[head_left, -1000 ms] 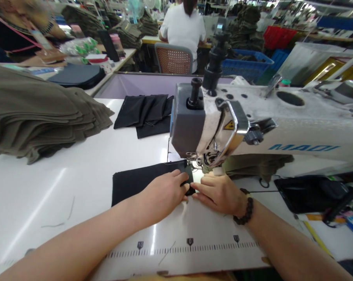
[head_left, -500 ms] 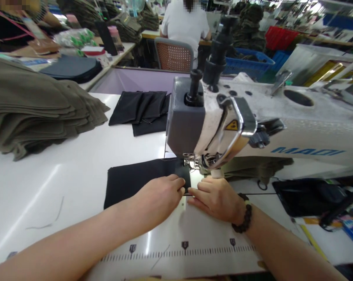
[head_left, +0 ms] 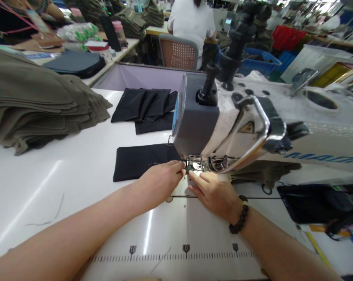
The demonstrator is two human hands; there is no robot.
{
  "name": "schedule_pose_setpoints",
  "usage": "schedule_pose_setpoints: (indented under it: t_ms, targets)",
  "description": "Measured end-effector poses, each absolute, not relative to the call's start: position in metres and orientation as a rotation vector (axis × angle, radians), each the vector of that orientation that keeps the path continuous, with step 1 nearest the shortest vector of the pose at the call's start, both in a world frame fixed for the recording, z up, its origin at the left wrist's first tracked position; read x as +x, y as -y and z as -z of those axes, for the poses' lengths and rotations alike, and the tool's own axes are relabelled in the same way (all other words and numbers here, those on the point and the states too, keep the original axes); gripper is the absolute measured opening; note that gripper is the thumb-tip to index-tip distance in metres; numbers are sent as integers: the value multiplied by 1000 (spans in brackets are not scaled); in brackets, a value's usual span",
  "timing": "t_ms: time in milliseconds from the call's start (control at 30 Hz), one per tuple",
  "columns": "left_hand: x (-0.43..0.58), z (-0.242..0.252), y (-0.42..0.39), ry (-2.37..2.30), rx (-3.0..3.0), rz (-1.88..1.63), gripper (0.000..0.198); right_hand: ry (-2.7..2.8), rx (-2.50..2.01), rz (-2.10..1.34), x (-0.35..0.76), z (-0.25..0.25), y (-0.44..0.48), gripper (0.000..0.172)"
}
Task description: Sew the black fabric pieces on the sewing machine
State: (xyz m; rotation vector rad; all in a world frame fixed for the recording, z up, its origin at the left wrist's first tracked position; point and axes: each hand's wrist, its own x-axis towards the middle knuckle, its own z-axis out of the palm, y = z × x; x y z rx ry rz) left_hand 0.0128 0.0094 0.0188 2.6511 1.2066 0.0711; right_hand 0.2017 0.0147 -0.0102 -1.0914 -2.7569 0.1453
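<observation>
A black fabric piece [head_left: 138,160] lies flat on the white table, its right end under the head of the sewing machine [head_left: 223,125]. My left hand [head_left: 160,181] rests on the near right edge of this piece, fingers pressed together close to the presser foot [head_left: 194,166]. My right hand [head_left: 213,191], with a dark bead bracelet on the wrist, sits just right of it, its fingertips pinching at the fabric by the presser foot. Both hands touch at the needle area.
A tall stack of olive-brown fabric [head_left: 32,105] fills the left side. More black pieces [head_left: 147,109] lie behind. A ruler strip [head_left: 179,255] is printed at the near edge. A black item [head_left: 314,203] lies at the right. A person in white [head_left: 194,23] sits beyond.
The black piece has moved away from me under the machine head, and both hands followed it forward to the presser foot. The view shifted slightly.
</observation>
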Motion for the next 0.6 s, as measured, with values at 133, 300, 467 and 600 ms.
schedule_pose_setpoints:
  t_ms: [133,300,467,600]
  targets:
    - [11,-11,-15,-1206,2742,-134,17,2750,-1159,-175,199,8,-13,30]
    - [9,-3,-23,-1240,2822,-277,13,2754,-1154,-192,198,8,-12,30]
    - [9,-4,-25,-1238,2818,-276,13,2724,-1095,-265,202,10,-16,27]
    - [7,-3,-22,-1267,2798,-280,22,2665,-734,-624,205,-17,-1,26]
